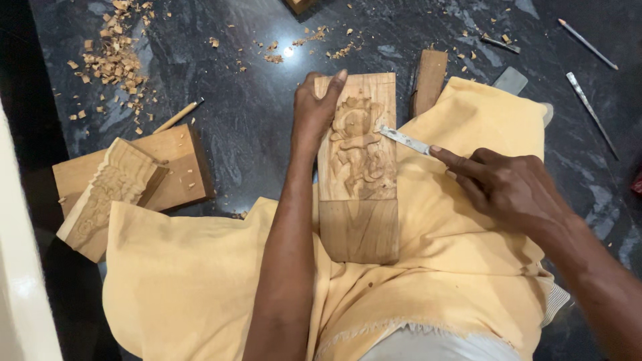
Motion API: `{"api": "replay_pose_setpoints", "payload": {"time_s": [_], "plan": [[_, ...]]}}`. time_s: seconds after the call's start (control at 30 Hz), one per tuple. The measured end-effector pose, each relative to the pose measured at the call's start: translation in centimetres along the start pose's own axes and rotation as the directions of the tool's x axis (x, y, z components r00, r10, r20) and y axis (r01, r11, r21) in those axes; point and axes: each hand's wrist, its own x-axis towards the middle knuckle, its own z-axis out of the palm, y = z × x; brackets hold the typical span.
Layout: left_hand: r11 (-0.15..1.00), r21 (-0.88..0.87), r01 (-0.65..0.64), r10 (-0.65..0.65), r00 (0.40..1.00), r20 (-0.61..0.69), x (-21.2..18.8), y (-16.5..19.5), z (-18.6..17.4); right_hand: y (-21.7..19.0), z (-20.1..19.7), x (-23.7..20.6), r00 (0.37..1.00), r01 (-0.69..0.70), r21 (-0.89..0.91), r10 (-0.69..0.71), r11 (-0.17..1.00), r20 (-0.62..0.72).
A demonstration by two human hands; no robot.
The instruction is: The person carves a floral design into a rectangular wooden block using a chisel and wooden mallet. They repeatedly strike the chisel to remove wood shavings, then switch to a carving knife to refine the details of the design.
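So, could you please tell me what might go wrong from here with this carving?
The flat metal chisel points toward the left hand gripping the carved wooden panel; a slip might cut it. The panel rests on loose yellow cloth, so it may shift under the right hand.

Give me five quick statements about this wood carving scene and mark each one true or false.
1. The left hand grips the upper left edge of the carved wooden panel. True.
2. The right hand holds a hammer. False: it holds a slim metal chisel, its tip on the carving.
3. The panel rests on a yellow cloth. True.
4. The panel's lower part is already carved. False: it is plain, smooth wood; only the upper part bears a relief.
5. Wood chips lie piled at the far right of the dark floor. False: the pile is at the upper left.
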Motion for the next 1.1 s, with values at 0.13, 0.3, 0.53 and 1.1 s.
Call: {"api": "replay_pose_setpoints", "payload": {"time_s": [0.13,0.3,0.53,1.1], "plan": [[1.000,-0.002,-0.002,0.002,1.000,0.000,0.0,-0.1,0.1,0.9,0.3,0.2,0.998,0.054,0.018,-0.054,0.998,0.025],[0.999,-0.041,0.028,-0.026,0.999,0.038,0.0,-0.2,0.4,1.4,0.4,0.6,0.979,0.186,0.014,-0.184,0.982,-0.082],[0.998,-0.027,0.054,-0.054,0.998,-0.012,0.2,-0.8,-0.6,-1.6,1.9,1.1,0.963,0.167,0.048,-0.152,0.985,-0.225],[0.999,-0.045,0.002,-0.004,0.999,-0.037,-0.1,0.1,-0.1,-5.3,2.9,0.0,0.925,0.118,0.605,0.134,0.787,-0.355]]}}
